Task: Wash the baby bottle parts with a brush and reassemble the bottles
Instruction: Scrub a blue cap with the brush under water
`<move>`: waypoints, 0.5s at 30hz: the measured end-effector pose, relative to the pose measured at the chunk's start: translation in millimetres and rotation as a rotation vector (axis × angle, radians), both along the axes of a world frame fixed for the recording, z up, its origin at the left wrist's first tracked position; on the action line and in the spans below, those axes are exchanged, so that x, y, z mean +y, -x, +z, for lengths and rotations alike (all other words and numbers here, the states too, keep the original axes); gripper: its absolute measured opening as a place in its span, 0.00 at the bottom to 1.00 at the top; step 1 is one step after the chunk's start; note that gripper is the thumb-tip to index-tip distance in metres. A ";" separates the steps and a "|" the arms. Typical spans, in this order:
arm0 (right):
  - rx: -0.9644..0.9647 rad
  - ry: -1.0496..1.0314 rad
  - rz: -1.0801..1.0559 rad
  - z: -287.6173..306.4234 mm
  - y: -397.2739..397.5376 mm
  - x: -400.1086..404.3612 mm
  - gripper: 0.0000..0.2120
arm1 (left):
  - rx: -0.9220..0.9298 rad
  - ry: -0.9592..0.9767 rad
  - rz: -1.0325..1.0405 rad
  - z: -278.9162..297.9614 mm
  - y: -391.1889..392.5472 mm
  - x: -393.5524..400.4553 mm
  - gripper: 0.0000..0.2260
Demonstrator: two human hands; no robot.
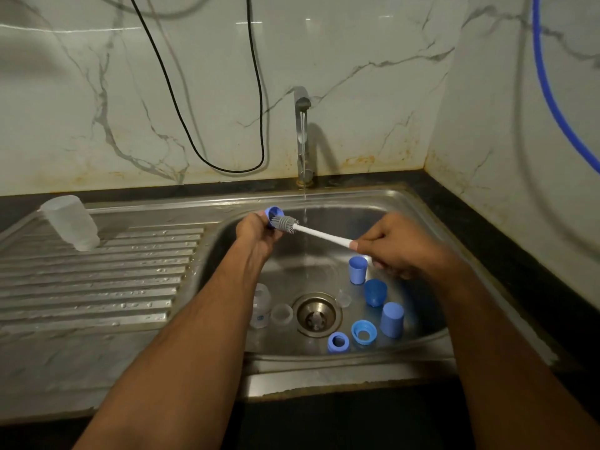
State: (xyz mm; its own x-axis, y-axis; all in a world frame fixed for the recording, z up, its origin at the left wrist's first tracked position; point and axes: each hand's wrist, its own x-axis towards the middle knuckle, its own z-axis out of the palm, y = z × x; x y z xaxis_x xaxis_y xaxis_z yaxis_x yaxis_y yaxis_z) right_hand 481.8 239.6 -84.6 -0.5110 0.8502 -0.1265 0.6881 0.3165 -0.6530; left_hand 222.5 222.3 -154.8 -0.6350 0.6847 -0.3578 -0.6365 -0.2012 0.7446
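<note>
Left grip [256, 227]: my fingers curl round one blue cap [273, 213].
Right grip [394, 246]: I hold one brush [311, 231], bristles inside that cap.
Below right grip: three blue caps [357, 270], two blue rings [363, 332].

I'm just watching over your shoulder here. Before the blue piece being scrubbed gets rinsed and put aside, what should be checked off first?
1. Left hand holds the blue ring firmly: ok.
2. Right hand holds the brush by its handle end: ok.
3. Bristles reach inside the ring: ok, the grey head sits at its opening.
4. Water runs from the tap for rinsing: ok, a thin stream falls just right of the ring.
5. Ring scrubbed clean: cannot tell.
6. A spot for washed parts: ok, a clear bottle already stands upside down on the draining board.
</note>
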 end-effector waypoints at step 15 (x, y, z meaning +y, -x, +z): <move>0.201 -0.030 -0.296 -33.0 -10.2 45.1 0.18 | -0.040 0.196 -0.268 7.5 -38.4 15.1 0.17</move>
